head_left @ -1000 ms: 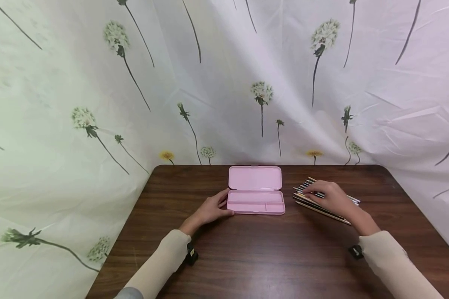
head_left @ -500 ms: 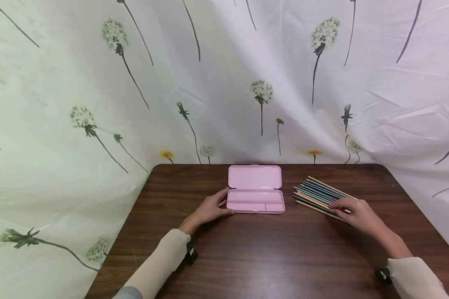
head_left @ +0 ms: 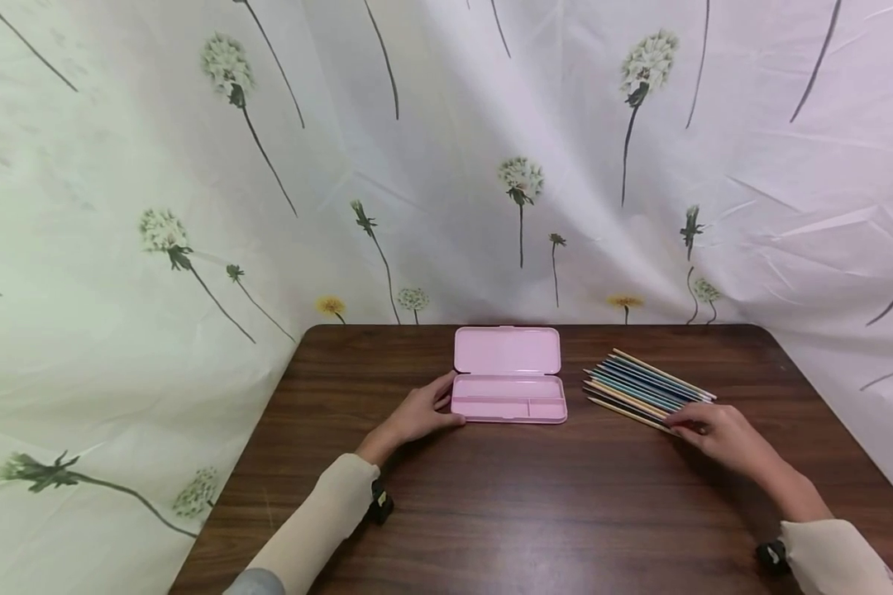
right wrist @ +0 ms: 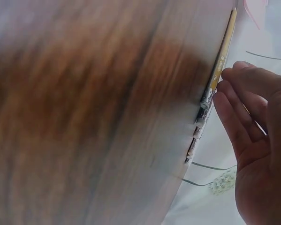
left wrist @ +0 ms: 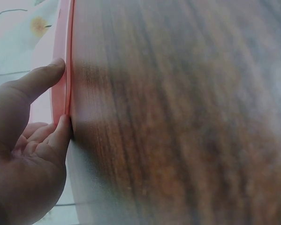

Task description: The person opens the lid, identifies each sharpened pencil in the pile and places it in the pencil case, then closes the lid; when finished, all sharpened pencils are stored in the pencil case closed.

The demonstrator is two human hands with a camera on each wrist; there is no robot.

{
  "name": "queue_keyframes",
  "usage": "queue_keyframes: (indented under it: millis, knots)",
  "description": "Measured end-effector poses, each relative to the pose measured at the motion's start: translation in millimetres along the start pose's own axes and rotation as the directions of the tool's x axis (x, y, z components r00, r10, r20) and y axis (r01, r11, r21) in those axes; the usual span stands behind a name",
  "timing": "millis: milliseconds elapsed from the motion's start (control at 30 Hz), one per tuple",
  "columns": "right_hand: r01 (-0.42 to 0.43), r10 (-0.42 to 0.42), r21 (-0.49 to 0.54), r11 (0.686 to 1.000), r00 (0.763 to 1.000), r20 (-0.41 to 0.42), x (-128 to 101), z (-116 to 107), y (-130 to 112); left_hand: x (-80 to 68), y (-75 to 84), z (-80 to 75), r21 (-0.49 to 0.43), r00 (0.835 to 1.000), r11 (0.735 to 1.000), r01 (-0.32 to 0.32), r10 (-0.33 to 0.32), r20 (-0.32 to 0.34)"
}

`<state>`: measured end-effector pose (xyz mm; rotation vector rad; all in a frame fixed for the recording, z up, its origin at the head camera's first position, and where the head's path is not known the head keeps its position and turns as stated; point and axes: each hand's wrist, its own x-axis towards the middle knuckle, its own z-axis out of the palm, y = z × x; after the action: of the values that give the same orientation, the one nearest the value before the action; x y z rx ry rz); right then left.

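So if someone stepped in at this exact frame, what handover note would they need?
Left hand: rests at the left end of the pink case, thumb and fingers on its edge, steadying it.
Right hand: fingers straight, touching the near end of the pencils; none is lifted.
Things: the case lies open at the table centre, lid flat behind, tray showing no pencils. The pencils lie fanned side by side to its right.
Done: case opened.
Left: likely every pencil has to go into the tray, then the lid shut.
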<state>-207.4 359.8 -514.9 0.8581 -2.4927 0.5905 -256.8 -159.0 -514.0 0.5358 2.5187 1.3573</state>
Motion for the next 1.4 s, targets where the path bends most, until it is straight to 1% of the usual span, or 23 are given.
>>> queue_keyframes:
  millis: [133, 300, 533, 767, 967, 1067, 1167, 1300, 1400]
  knots:
    - [0.008, -0.006, -0.038, 0.999, 0.999, 0.045, -0.9, 0.0, 2.2, -0.7, 1.4, 0.8, -0.008, 1.000, 1.000, -0.006, 0.006, 0.006]
    - [0.002, 0.002, -0.047, 0.999, 0.996, 0.092, -1.7, -1.1, 1.0, -0.9, 0.9, 2.0, -0.009, 1.000, 1.000, 0.000, 0.000, 0.008]
    - [-0.023, 0.022, 0.005, 1.000, 0.989, 0.148, -5.0, -4.9, -1.3, -1.9, 3.6, 2.6, -0.017, 1.000, 1.000, 0.022, -0.022, 0.014]
    - [-0.009, 0.009, -0.001, 1.000, 0.990, 0.141, -4.8, -6.6, 0.5, -3.4, 4.5, 1.2, -0.012, 1.000, 1.000, 0.027, -0.027, 0.008]
    - [-0.067, 0.066, 0.000, 0.998, 0.985, 0.162, -4.9, -6.8, 0.7, -3.5, 4.5, 0.6, -0.009, 1.000, 1.000, 0.027, -0.027, 0.009]
    - [-0.072, 0.070, 0.008, 0.997, 0.987, 0.143, -5.1, -5.9, 0.5, -2.8, 3.0, 0.3, -0.006, 1.000, 1.000, 0.026, -0.026, 0.013]
    - [-0.061, 0.062, -0.009, 0.998, 0.992, 0.113, -4.3, -5.9, 0.2, -2.6, 2.1, -0.1, -0.001, 1.000, 1.000, 0.015, -0.015, 0.010]
    - [-0.072, 0.074, -0.026, 0.997, 0.992, 0.102, -0.3, -7.6, -0.8, -2.2, 0.8, -0.6, 0.011, 1.000, 1.000, 0.019, -0.019, 0.005]
    - [-0.062, 0.064, -0.032, 0.998, 0.996, 0.070, 4.3, -8.5, -1.9, -2.2, 0.3, -1.2, 0.011, 0.999, 0.999, 0.032, -0.032, 0.006]
